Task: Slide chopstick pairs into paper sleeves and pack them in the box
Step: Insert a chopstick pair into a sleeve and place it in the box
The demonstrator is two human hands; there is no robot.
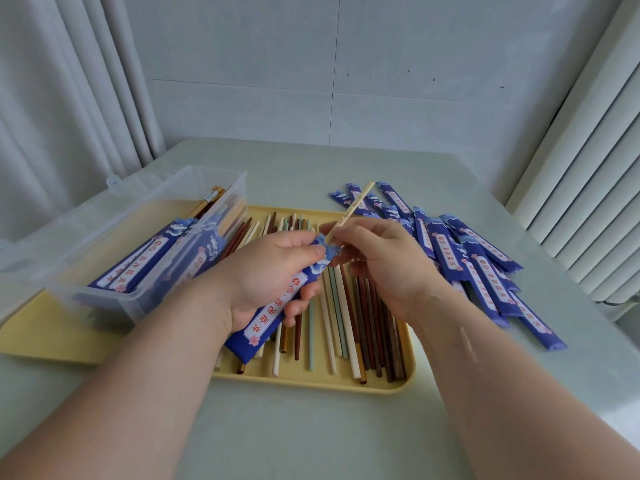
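Left-hand grip (266,271) is closed round a blue printed paper sleeve (273,308), mouth pointing far-right. Right-hand grip (384,265) pinches a pale wooden chopstick (353,209), its long axis roughly in line, lower tip at that mouth.

Open table (311,427) front & back of tray (311,382); box (145,216) on L, sleeve pile (481,261) on R as obstacles

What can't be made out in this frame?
Head view:
- Whether the chopstick tip is inside the sleeve: the left hand and right hand cover the opening.
- Whether the right hand holds a second chopstick: the hand hides that.
- How many sleeves are in the box: its cloudy wall blurs them.
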